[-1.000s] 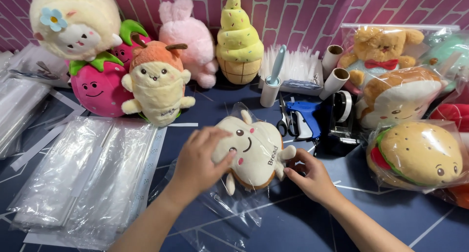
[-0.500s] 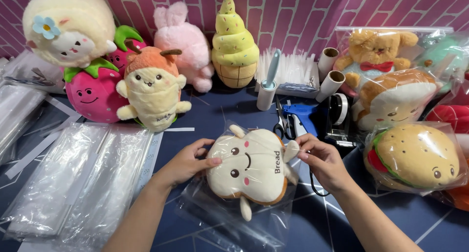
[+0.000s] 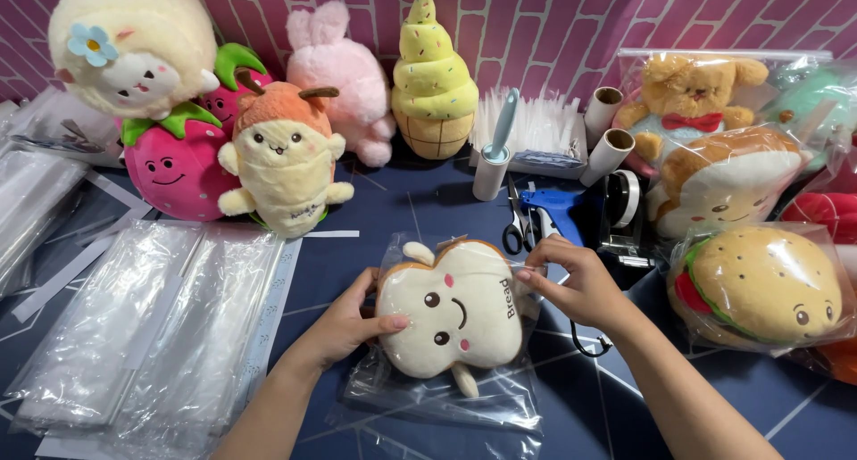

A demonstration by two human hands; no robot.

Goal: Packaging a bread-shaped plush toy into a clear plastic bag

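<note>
A cream bread-slice plush (image 3: 453, 315) with a smiling face lies inside a clear plastic bag (image 3: 446, 405) on the dark blue table. My left hand (image 3: 346, 324) grips the plush's left side through the bag, thumb on its front. My right hand (image 3: 576, 281) pinches the bag's upper right edge next to the plush's top corner. The bag's loose end spreads toward me below the plush's feet.
Stacks of clear bags (image 3: 143, 335) lie at left. Plush toys line the back: strawberry (image 3: 170, 165), orange-capped figure (image 3: 284, 161), pink rabbit (image 3: 344, 76), ice-cream cone (image 3: 433, 76). Scissors (image 3: 518, 228), a blue tool (image 3: 558, 206), tape dispenser (image 3: 625, 210) and bagged plushes, including a burger (image 3: 768, 286), sit right.
The plush turned from tilted to more upright within the bag and shifted slightly. My right hand moved up from its lower right to the bag's upper right edge; my left hand slid to its side.
</note>
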